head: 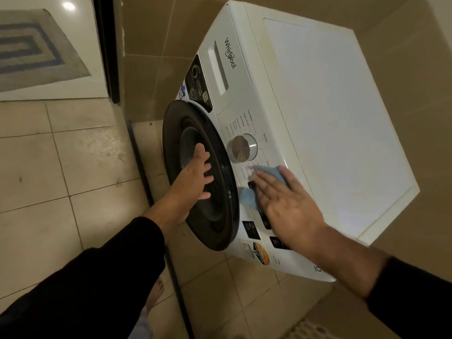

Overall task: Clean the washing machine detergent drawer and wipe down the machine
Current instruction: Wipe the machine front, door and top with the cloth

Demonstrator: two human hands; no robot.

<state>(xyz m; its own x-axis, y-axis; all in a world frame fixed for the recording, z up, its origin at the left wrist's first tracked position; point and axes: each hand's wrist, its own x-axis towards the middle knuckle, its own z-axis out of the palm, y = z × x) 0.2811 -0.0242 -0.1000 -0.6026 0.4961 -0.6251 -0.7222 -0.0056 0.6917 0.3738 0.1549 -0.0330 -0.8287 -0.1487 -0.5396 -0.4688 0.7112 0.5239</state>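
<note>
A white front-loading washing machine [330,113] fills the right half of the view. Its detergent drawer [221,69] is pushed in at the far end of the front panel. A silver dial [242,148] sits mid-panel. My right hand [283,206] lies flat with straight fingers on a light blue cloth [249,198], pressing it against the control panel just below the dial. My left hand [195,177] rests with spread, straight fingers on the dark round door [215,216].
Beige floor tiles [61,167] spread to the left, with a dark threshold strip along the machine's foot. A striped mat [36,50] lies beyond a dark door frame [107,45]. Tiled walls enclose the machine. My bare foot [154,294] shows below.
</note>
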